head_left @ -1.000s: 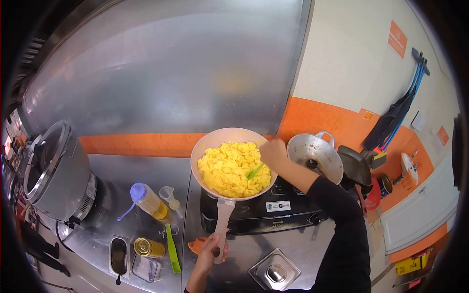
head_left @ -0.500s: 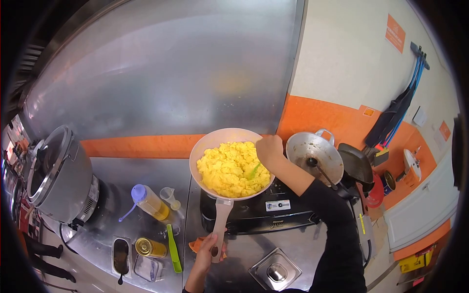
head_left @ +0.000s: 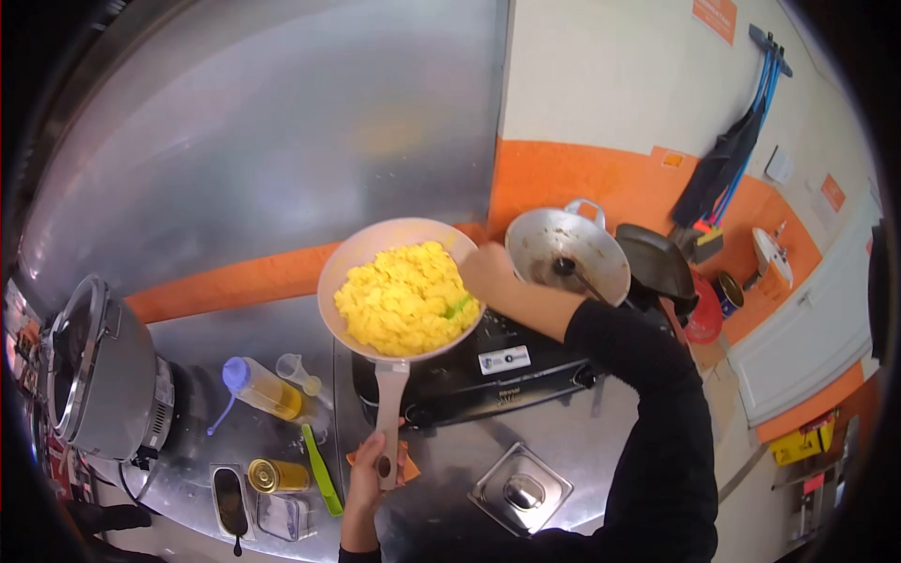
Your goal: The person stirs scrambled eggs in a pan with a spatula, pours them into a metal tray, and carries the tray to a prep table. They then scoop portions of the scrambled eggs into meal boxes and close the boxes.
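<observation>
My left hand (head_left: 374, 469) is wrapped around the end of the long beige handle of a frying pan (head_left: 328, 305). An orange cloth (head_left: 411, 469) shows beside that hand. Fluffy yellow scrambled eggs (head_left: 399, 296) fill much of the pan, which sits over a black gas stove (head_left: 450, 399). At the pan's right rim, my right hand (head_left: 493, 277) is closed on a green spatula (head_left: 457, 308). Only the spatula's green end shows, pressed into the eggs; its handle is hidden by the hand.
A wok (head_left: 526, 239) with a ladle stands right of the pan, beside a dark square pan (head_left: 652, 258). Left are a rice cooker (head_left: 117, 375), an oil bottle (head_left: 267, 389), a green utensil (head_left: 322, 474), a can (head_left: 279, 476) and a metal container (head_left: 229, 502). A metal lid (head_left: 521, 488) lies in front.
The view has shifted, so most things sit further left in the picture. My right hand and the green spatula remain at the right side of the eggs; my left hand keeps the pan handle.
</observation>
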{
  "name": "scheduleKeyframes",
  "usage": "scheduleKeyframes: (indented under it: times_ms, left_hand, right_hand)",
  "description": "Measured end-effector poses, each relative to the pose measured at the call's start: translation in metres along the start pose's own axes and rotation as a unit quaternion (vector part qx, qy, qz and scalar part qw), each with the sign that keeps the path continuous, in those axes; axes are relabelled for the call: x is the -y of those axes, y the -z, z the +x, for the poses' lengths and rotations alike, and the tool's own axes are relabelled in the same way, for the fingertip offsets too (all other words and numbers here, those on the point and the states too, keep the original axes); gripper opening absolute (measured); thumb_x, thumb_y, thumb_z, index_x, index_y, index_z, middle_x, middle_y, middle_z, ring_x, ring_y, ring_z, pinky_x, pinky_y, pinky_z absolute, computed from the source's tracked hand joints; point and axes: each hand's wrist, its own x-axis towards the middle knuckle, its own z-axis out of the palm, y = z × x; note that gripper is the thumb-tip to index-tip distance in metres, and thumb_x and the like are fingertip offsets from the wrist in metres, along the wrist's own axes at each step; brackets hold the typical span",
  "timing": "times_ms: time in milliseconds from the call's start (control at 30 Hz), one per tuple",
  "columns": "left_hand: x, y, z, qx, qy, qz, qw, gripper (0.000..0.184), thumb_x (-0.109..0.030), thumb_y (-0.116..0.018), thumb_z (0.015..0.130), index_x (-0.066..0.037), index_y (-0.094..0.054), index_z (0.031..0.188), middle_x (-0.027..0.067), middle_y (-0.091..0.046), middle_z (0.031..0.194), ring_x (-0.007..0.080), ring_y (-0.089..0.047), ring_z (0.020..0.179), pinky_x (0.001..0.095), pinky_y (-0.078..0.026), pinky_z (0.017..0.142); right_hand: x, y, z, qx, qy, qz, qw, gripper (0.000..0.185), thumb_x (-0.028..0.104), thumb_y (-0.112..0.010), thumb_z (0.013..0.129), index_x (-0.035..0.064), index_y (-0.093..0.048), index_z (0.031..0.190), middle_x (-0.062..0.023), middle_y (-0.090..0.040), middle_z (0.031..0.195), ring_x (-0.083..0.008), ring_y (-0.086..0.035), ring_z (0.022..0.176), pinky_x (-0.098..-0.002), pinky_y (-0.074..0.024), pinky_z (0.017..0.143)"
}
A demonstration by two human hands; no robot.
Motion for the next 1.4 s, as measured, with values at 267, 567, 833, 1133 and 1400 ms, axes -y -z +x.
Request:
scheduleKeyframes:
  times_ms: [267, 567, 833, 1133, 1400]
  left_hand:
    - [0.000, 0.001, 0.000, 0.013, 0.005, 0.004, 1.000, 0.050, -0.038, -0.036, 0.090, -0.004, -0.037, 0.126, 0.0026, -0.047, 0.061, 0.0103, -0.045, 0.042, 0.0206, -0.032, 0.035]
    - [-0.005, -0.001, 0.001, 0.014, 0.015, 0.023, 1.000, 0.052, -0.041, -0.037, 0.089, -0.003, -0.037, 0.125, 0.0030, -0.045, 0.059, 0.0104, -0.044, 0.044, 0.0206, -0.035, 0.041]
    - [-0.005, -0.002, 0.002, 0.020, 0.027, 0.028, 0.999, 0.047, -0.038, -0.035, 0.090, -0.005, -0.037, 0.124, 0.0051, -0.046, 0.061, 0.0108, -0.045, 0.049, 0.0203, -0.038, 0.044]
    - [-0.006, 0.006, 0.002, 0.045, 0.027, 0.018, 0.998, 0.043, -0.038, -0.035, 0.090, -0.004, -0.040, 0.116, 0.0052, -0.046, 0.060, 0.0112, -0.045, 0.048, 0.0212, -0.038, 0.042]
    - [-0.009, 0.006, 0.000, 0.038, 0.046, 0.000, 0.998, 0.049, -0.038, -0.039, 0.087, -0.005, -0.036, 0.123, 0.0049, -0.044, 0.056, 0.0123, -0.042, 0.042, 0.0220, -0.033, 0.036]
  right_hand:
    - [-0.040, 0.021, 0.057, -0.104, 0.019, -0.098, 0.990, 0.014, 0.019, -0.057, 0.070, 0.0148, -0.064, 0.060, -0.0023, -0.060, 0.058, -0.0160, -0.059, 0.057, -0.0311, -0.0370, 0.055]
    - [-0.026, -0.044, 0.098, -0.198, 0.105, -0.005, 0.975, 0.019, 0.026, -0.055, 0.069, 0.0165, -0.060, 0.054, 0.0004, -0.058, 0.058, -0.0146, -0.054, 0.067, -0.0303, -0.0354, 0.068]
    - [0.021, 0.017, 0.051, -0.268, 0.239, -0.019, 0.933, 0.011, 0.024, -0.057, 0.064, 0.0166, -0.060, 0.057, 0.0028, -0.057, 0.058, -0.0124, -0.053, 0.069, -0.0278, -0.0349, 0.070]
    - [-0.031, -0.003, 0.090, -0.246, 0.134, -0.133, 0.951, 0.010, 0.021, -0.055, 0.066, 0.0153, -0.058, 0.059, 0.0007, -0.055, 0.057, -0.0150, -0.052, 0.067, -0.0283, -0.0353, 0.071]
    - [0.018, -0.001, 0.090, -0.197, 0.170, -0.012, 0.965, 0.007, 0.019, -0.055, 0.069, 0.0166, -0.059, 0.064, 0.0034, -0.059, 0.063, -0.0132, -0.054, 0.071, -0.0292, -0.0360, 0.071]
